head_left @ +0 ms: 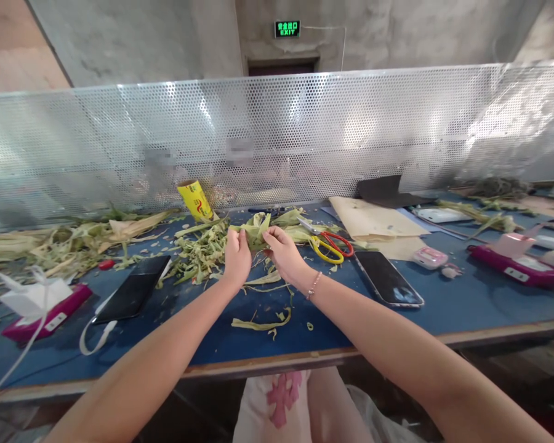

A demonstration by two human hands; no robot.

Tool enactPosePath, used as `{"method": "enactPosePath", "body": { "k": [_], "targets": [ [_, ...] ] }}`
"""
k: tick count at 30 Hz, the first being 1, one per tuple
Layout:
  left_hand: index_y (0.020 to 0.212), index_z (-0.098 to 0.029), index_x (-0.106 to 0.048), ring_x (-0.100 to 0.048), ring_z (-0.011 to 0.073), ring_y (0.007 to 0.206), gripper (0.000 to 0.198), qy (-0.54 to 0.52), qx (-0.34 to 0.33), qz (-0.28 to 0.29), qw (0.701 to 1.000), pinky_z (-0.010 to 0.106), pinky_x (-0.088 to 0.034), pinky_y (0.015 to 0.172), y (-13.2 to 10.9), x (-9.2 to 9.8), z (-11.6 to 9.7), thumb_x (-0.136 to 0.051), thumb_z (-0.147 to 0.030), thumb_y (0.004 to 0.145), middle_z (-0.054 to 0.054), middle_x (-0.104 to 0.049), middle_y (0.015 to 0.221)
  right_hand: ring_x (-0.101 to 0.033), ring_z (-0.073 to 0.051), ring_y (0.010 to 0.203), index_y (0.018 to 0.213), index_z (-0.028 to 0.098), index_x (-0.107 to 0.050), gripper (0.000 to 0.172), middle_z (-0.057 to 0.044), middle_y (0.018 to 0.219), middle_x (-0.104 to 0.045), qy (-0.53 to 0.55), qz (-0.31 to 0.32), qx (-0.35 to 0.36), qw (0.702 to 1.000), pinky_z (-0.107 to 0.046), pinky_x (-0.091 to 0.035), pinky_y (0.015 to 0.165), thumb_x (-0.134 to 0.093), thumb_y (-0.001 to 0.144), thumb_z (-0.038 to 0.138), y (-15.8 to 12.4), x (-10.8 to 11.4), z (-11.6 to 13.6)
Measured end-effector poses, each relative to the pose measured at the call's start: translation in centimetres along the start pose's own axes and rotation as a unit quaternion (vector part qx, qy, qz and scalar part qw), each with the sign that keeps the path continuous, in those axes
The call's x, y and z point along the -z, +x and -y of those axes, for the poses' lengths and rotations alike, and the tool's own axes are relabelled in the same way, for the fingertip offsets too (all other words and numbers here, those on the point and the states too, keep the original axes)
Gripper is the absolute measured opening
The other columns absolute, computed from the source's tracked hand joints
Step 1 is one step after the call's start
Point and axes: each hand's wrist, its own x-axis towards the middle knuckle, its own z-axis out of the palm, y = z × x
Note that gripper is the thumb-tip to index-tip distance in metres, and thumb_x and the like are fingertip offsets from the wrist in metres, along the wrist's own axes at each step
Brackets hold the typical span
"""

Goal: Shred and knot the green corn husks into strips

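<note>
Between my two hands, a folded pale green leaf piece (257,229) is held above the blue table. My left hand (237,253) pinches its left side between thumb and fingers. On its right side, my right hand (282,251) grips it with thumb and fingertips; a beaded bracelet circles that wrist. Left of my left hand lies a heap of green plant scraps (203,249). Scissors with one yellow and one red handle (329,247) rest just right of my right hand. Curled dry strips (264,324) lie nearer the table's front edge.
A black phone (133,288) and a magenta power strip (58,312) are at left. Dry husks (120,231) and a yellow tube (195,200) stand behind. At right are another phone (388,278), brown paper (373,218) and a second power strip (517,266). A perforated metal screen (281,135) borders the back.
</note>
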Motion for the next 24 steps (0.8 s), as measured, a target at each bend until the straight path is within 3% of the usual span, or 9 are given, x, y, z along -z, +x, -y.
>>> {"method": "enactPosePath", "body": {
  "k": [4,9,16,24],
  "targets": [
    [0.06,-0.022,-0.04,-0.033,0.0123,0.049,0.036,0.074,-0.06,-0.047,0.994,0.029,-0.022,0.053,0.05,0.38,-1.02,-0.056,-0.053,0.07,-0.004,-0.037,0.053,-0.036,-0.007,0.056,0.065,0.021,-0.042,0.027,0.006,0.062,-0.039,0.039,-0.017,-0.015,0.999,-0.019,-0.032,0.051,-0.06,0.06,0.039,-0.33,-0.23,0.7],
    [0.061,-0.023,-0.038,-0.032,0.013,0.048,0.036,0.105,-0.067,-0.049,0.991,0.029,-0.02,0.054,-0.27,0.35,-1.03,-0.052,-0.053,0.073,-0.004,-0.035,0.05,-0.036,-0.007,0.053,0.065,0.021,-0.042,0.025,0.007,0.056,-0.037,0.053,-0.032,-0.009,0.998,-0.02,-0.029,0.049,-0.061,0.062,0.038,-0.47,-0.24,0.8],
    [0.061,-0.023,-0.036,-0.032,0.0137,0.048,0.033,0.081,-0.078,-0.069,0.991,0.029,-0.017,0.054,-0.13,0.37,-0.28,-0.052,-0.049,0.075,-0.004,-0.034,0.049,-0.033,-0.007,0.048,0.069,0.021,-0.045,0.023,0.008,0.053,-0.036,-0.009,-0.056,0.028,0.998,-0.022,-0.025,0.046,-0.058,0.066,0.04,0.0,0.15,0.21],
    [0.061,-0.023,-0.033,-0.03,0.0134,0.048,0.033,0.089,-0.082,-0.072,0.99,0.029,-0.017,0.055,-0.35,-0.05,-0.83,-0.056,-0.044,0.074,-0.004,-0.032,0.05,-0.035,-0.007,0.047,0.07,0.021,-0.048,0.02,0.007,0.052,-0.038,-0.042,-0.093,0.063,0.993,-0.021,-0.024,0.045,-0.058,0.066,0.038,0.44,0.71,0.44]
  ]
}}
